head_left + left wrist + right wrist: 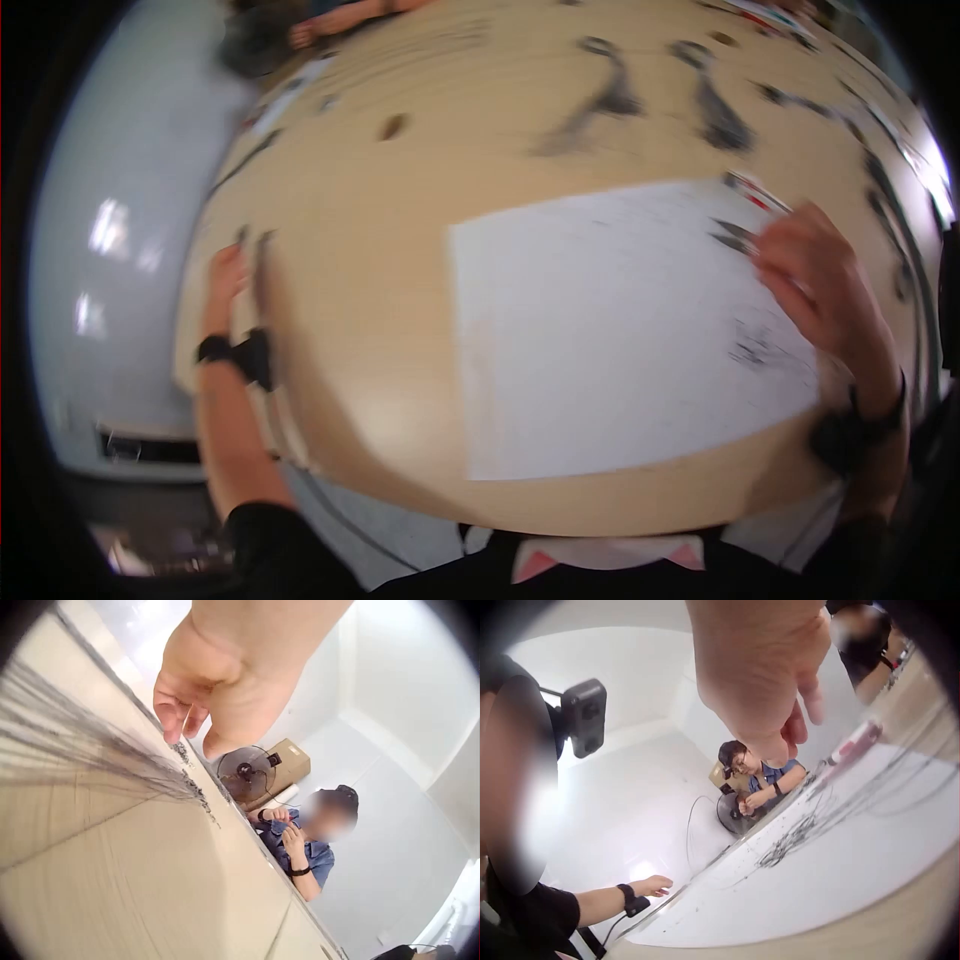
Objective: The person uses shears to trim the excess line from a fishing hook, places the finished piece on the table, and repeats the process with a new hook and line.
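At the table's left end my left hand (228, 275) hangs beside a dark strand (262, 265). In the left wrist view its fingers (171, 724) droop loosely curled, with nothing visible between them; dark crumbly bits (196, 791) show past the fingertips. My right hand (815, 280) is over the right part of a large white sheet (590, 330). A two-pronged pointed thing like scissor blades (735, 238) appears by its fingertips. The right wrist view shows those fingers (795, 731) loosely bent, holding nothing visible. A red-and-white tube-like thing (855, 746) lies beyond them.
A tangle of dark thin strands (755, 345) lies on the sheet. Two looped dark bundles (612, 90) (712, 100) and a small brown piece (393, 126) are farther back on the table (350, 200). Across it sits another person (304, 847) near a fan (246, 771).
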Demonstrator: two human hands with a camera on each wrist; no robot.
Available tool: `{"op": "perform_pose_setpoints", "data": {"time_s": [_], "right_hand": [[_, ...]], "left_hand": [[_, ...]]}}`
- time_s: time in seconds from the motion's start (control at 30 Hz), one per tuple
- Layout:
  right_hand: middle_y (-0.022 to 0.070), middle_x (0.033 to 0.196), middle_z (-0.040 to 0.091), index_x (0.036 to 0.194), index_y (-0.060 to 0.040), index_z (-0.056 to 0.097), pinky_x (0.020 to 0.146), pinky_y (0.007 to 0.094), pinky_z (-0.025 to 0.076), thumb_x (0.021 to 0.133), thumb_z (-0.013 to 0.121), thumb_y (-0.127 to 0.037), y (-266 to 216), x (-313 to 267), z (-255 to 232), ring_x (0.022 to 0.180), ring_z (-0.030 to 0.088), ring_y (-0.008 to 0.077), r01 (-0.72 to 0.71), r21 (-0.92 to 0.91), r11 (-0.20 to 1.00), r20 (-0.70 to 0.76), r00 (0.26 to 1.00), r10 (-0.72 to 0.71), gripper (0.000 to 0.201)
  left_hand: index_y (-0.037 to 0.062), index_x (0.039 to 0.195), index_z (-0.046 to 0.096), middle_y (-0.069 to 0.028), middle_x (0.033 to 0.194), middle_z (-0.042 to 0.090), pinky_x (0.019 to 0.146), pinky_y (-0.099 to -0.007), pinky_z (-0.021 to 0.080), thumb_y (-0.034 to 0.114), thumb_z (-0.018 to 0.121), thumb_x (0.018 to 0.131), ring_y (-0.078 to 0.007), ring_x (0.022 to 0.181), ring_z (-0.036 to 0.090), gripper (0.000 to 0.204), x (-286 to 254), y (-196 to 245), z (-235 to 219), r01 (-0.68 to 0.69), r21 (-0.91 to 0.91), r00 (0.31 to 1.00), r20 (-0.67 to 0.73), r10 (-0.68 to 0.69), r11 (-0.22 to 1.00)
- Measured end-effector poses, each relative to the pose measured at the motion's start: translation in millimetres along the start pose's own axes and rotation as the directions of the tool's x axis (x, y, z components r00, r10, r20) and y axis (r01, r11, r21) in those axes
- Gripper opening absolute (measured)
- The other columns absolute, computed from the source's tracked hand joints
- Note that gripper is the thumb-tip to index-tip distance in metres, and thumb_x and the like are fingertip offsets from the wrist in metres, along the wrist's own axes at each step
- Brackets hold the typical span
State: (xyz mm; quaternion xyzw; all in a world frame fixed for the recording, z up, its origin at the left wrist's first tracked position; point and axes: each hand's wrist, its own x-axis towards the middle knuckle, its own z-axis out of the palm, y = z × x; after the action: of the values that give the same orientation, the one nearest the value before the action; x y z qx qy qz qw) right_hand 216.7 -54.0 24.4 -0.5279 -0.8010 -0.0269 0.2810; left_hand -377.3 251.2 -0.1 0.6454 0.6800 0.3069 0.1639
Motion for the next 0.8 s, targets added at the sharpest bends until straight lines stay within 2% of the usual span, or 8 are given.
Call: {"op": "perform_pose_setpoints", "data": {"time_s": [0.07,0.1,0.33,0.4,0.47,0.53,0.67,0.8], "right_hand": [[0.0116,0.076,0.053,0.073,-0.0009,0.053,0.063,0.0339,0.04,0.066,0.057,-0.002,8,-3,-7,0.075,0.051,0.0269,0.0,-0.048,0.999,-0.014,1.0,-0.001,0.009],[0.0118,0.076,0.054,0.073,-0.0007,0.054,0.062,0.0335,0.04,0.067,0.057,-0.004,10,-5,-12,0.075,0.051,0.027,0.004,-0.083,0.997,-0.029,1.0,-0.006,0.008],[0.0115,0.077,0.056,0.076,-0.0003,0.055,0.064,0.0334,0.042,0.069,0.057,-0.012,14,3,-22,0.073,0.053,0.0264,-0.363,0.141,0.921,0.35,0.889,0.296,0.014],[0.0113,0.076,0.057,0.076,-0.0004,0.056,0.062,0.0339,0.042,0.069,0.057,-0.015,9,-23,-20,0.072,0.054,0.0262,-0.331,0.181,0.926,0.373,0.894,0.246,0.016],[0.0093,0.067,0.052,0.074,-0.0015,0.056,0.054,0.0324,0.04,0.07,0.06,-0.019,9,-33,-2,0.061,0.051,0.0249,0.006,0.118,0.993,0.158,0.987,-0.024,0.018],[0.009,0.066,0.052,0.07,-0.0017,0.055,0.054,0.0332,0.039,0.07,0.058,-0.016,-1,-34,-1,0.06,0.05,0.0252,-0.046,0.147,0.988,0.208,0.978,0.014,0.015],[0.0086,0.062,0.051,0.062,-0.0019,0.049,0.052,0.0351,0.037,0.066,0.052,-0.011,-10,-25,-19,0.058,0.048,0.0255,-0.33,-0.028,0.943,0.523,0.799,0.295,0.01],[0.0082,0.059,0.05,0.061,-0.0025,0.048,0.05,0.034,0.035,0.063,0.05,-0.01,9,-29,-32,0.056,0.048,0.025,-0.363,-0.207,0.909,0.531,0.738,0.416,0.008]], "left_hand": [[0.0124,0.113,0.042,0.0009,0.092,0.047,0.057,-0.0256,0.038,0.037,0.052,0.075,-0.0088,0.076,0.044,0.046,57,-48,-34,-0.057,0.533,0.97,0.228,-0.079,0.844],[0.0057,0.113,0.045,-0.01,0.105,0.05,0.069,-0.0307,0.044,0.027,0.052,0.078,-0.0175,0.093,0.05,0.042,13,-9,-28,0.029,0.205,0.996,0.075,-0.045,0.978],[0.0089,0.112,0.047,-0.0025,0.106,0.05,0.068,-0.0296,0.041,0.025,0.052,0.078,-0.0145,0.092,0.048,0.038,-76,174,9,-0.092,0.317,0.98,0.196,0.03,0.944],[0.0073,0.109,0.048,-0.0024,0.105,0.05,0.072,-0.0298,0.041,0.013,0.051,0.078,-0.0127,0.091,0.048,0.032,-118,196,27,-0.363,0.117,0.863,0.416,0.286,0.925],[0.0062,0.108,0.049,-0.0065,0.108,0.048,0.08,-0.0319,0.039,0.006,0.054,0.074,-0.0183,0.095,0.048,0.034,-194,258,70,-0.509,0.137,0.766,0.522,0.374,0.85],[0.0066,0.109,0.049,-0.0116,0.113,0.046,0.087,-0.0329,0.035,0.01,0.059,0.071,-0.0259,0.102,0.044,0.039,-230,271,103,-0.85,0.028,0.444,0.573,0.688,0.526],[0.0077,0.111,0.047,-0.0129,0.12,0.039,0.092,-0.0334,0.03,0.01,0.062,0.068,-0.0281,0.111,0.036,0.045,-279,303,143,-0.821,-0.08,0.382,0.658,0.648,0.565],[0.0089,0.112,0.047,-0.0128,0.123,0.036,0.092,-0.0333,0.03,0.012,0.064,0.067,-0.0272,0.113,0.034,0.049,-280,309,147,-0.799,-0.063,0.391,0.7,0.597,0.598]]}}
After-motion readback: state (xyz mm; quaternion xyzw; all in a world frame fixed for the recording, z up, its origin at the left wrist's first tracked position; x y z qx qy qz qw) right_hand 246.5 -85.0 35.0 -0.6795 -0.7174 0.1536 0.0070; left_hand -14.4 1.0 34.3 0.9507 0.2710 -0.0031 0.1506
